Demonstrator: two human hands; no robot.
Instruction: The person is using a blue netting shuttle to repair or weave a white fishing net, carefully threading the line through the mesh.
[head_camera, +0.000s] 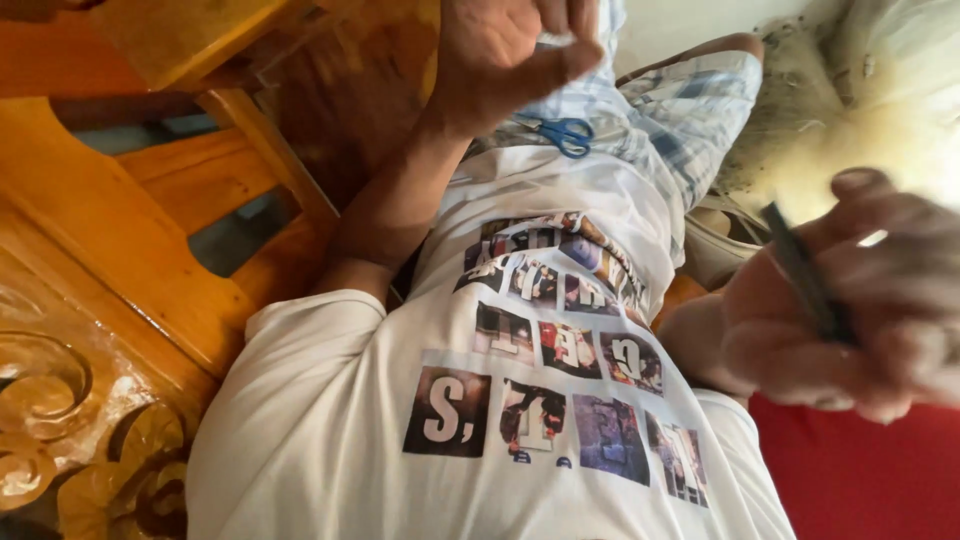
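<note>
Carved orange-brown wooden chair frame (120, 260): close along left arm; rail edges limit elbow room that side.

White printed cotton T-shirt (480, 420) and pale blue checked shorts (690, 110): lap is only open working area.

Right hand (850, 320): near lens, blurred; fingers curled, grasping thin dark flat strip (800, 275). Risk: strip tip swings toward face or shirt.

Left hand (505, 55): pinching small pale item (555, 38), identity unclear. Risk: loose pinch drops it.

Blue-handled scissors (562, 132): loose on lap, below left hand. Risk: leg shift slides them off.
</note>
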